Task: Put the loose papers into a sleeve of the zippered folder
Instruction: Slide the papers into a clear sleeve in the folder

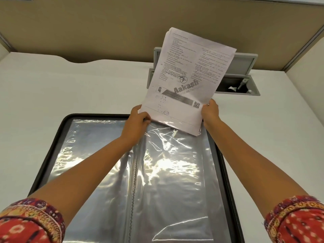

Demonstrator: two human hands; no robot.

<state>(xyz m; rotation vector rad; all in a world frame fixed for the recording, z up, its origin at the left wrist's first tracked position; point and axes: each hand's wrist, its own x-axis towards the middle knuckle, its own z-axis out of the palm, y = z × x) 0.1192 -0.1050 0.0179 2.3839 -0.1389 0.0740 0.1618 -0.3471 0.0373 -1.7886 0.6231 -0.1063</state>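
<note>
The papers [188, 79] stand up tall between both hands, over the far edge of the open folder [57, 137]. The left hand [138, 120] pinches the bottom left corner of the papers. The right hand [210, 113] grips their right edge, near the bottom. The bottom edge of the papers sits at the top of the shiny right sleeve [175, 163]. The folder lies flat on the white tabletop [52, 85].

You have the printed papers [189, 74] tilted up, their lower edge in the top of the right clear sleeve [175, 163] of the open black folder [52, 146].
</note>
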